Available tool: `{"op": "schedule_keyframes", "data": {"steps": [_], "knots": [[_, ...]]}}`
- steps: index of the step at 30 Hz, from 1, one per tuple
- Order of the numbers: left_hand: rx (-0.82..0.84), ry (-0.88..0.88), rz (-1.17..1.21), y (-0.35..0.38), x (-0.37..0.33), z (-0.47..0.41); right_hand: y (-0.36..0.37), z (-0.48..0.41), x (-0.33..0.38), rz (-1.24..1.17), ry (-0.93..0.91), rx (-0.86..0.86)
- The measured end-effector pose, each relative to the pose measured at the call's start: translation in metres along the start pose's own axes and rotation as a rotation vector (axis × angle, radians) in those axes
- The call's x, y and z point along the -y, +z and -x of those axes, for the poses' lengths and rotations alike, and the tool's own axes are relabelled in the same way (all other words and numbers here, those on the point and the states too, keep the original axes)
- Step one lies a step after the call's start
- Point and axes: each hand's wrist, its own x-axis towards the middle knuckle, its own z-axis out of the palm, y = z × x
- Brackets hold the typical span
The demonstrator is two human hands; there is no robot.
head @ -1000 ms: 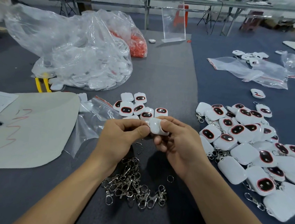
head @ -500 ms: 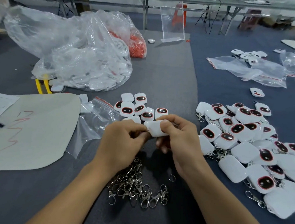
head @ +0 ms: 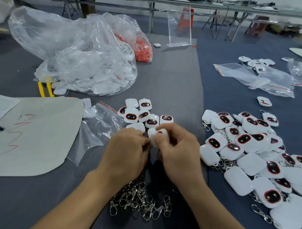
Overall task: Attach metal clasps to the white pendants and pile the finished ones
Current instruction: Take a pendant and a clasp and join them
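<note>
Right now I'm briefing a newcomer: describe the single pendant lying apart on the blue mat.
Look at the blue mat on the right. Between the flat clear bags behind and the pile of clasped pendants in front lies the lone pendant. Unlike its neighbours it touches nothing and shows a red mark instead of a black oval.

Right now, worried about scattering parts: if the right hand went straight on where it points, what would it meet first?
Probably the small cluster of loose pendants just beyond the held pendant, though depth is unclear.
</note>
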Motion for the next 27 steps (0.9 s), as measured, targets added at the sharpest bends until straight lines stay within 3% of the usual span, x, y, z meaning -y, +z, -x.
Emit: {"op": "schedule_keyframes", "data": {"steps": [2, 3, 6, 8, 12, 15, 18, 20, 24, 27], "knots": [[-0.04, 0.075, -0.086, 0.001, 0.002, 0.001, 0.004, 0.004, -0.002, 0.104, -0.055, -0.008], [-0.071, 0.041, -0.066, 0.001, 0.002, 0.002, 0.003, 0.003, 0.0, 0.003, 0.007, 0.002], [-0.093, -0.222, 0.284, -0.001, -0.002, -0.001, -0.003, -0.008, 0.006, -0.412, 0.306, 0.026], [-0.037, -0.395, 0.579, -0.002, -0.005, -0.005, -0.009, -0.013, 0.007, -0.547, 0.454, 0.051], [-0.02, -0.488, 0.812, -0.003, -0.006, -0.009, -0.013, -0.014, 0.006, -0.71, 0.56, 0.135], [-0.105, -0.303, 0.515, -0.003, -0.005, -0.003, -0.012, -0.013, 0.005, -0.663, 0.502, 0.146], [-0.132, 0.007, 0.012, 0.0, -0.001, 0.003, -0.009, -0.008, -0.001, -0.398, 0.268, 0.121], [-0.156, 0.091, -0.156, 0.003, -0.001, 0.005, -0.006, -0.005, -0.001, -0.326, 0.194, 0.127], [-0.163, 0.026, -0.146, 0.004, -0.006, 0.006, -0.008, -0.005, -0.002, -0.378, 0.231, 0.093], [-0.141, -0.196, 0.022, 0.0, -0.003, 0.004, -0.01, -0.002, -0.002, -0.367, 0.24, 0.04]]}}
